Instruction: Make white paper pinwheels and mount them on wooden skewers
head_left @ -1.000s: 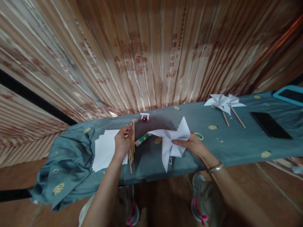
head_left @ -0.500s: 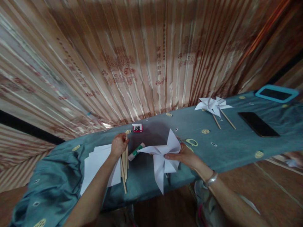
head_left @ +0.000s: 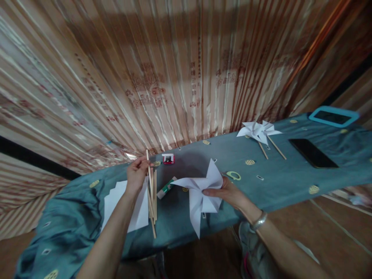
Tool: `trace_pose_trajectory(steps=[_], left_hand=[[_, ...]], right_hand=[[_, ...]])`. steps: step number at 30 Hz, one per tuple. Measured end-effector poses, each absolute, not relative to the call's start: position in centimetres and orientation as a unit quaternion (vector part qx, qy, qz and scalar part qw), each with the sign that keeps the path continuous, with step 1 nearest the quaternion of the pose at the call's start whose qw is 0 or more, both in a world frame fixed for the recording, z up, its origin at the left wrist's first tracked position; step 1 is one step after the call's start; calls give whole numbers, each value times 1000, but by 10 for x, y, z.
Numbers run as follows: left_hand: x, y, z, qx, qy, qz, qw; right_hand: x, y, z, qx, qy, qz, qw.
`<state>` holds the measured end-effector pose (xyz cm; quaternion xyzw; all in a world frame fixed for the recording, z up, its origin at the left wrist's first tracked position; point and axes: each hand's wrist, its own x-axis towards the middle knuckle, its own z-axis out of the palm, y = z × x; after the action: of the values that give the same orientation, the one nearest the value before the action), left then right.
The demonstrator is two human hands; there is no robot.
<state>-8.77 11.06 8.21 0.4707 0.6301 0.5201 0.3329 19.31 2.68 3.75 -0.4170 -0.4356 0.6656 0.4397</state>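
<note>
My left hand pinches one thin wooden stick near its upper end, raised above several other wooden sticks lying in a loose bundle. A white paper pinwheel with no stick visible on it is gripped at its right side by my right hand, thumb on the front. Between the bundle and the pinwheel lies a green and white glue stick. White paper sheets are stacked under my left forearm.
A small red and white box sits near the curtain. Scissors with yellow-green handles lie beyond my right hand. Farther right are two finished-looking pinwheels on sticks, a black phone and a blue-framed tablet on the cloth-covered table.
My left hand has moved up and slightly left, lifting one stick's upper end away from the bundle. My right hand keeps the pinwheel in nearly the same place.
</note>
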Motion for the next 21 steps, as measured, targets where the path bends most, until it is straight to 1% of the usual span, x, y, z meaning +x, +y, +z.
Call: trace_pose_trajectory(steps=[2,4,6,8,10,13,14,17,21], left_hand=[[-75,81,103,461,586,556,369],[-56,49,112,395,482,605,495],[-35,23,106,333,446,604,570],[-17,7,89,273,450,575,627],[-3,0,70,237,451,557,656],[5,0,53,263,449,471,712],[5,1,52,276,444,460,718],[4,4,56,289,427,479,711],[5,3,62,262,420,474,728]], right_hand=[[194,23,43,-410,-436,667,444],[194,16,50,-399,-447,660,453],[194,7,57,-390,-470,640,466],[193,-6,62,-380,-503,621,466],[188,-19,67,-353,-546,614,448],[177,-35,76,-340,-603,581,428],[173,-38,79,-347,-626,555,423],[165,-41,87,-333,-700,474,418],[161,-38,92,-319,-750,414,405]])
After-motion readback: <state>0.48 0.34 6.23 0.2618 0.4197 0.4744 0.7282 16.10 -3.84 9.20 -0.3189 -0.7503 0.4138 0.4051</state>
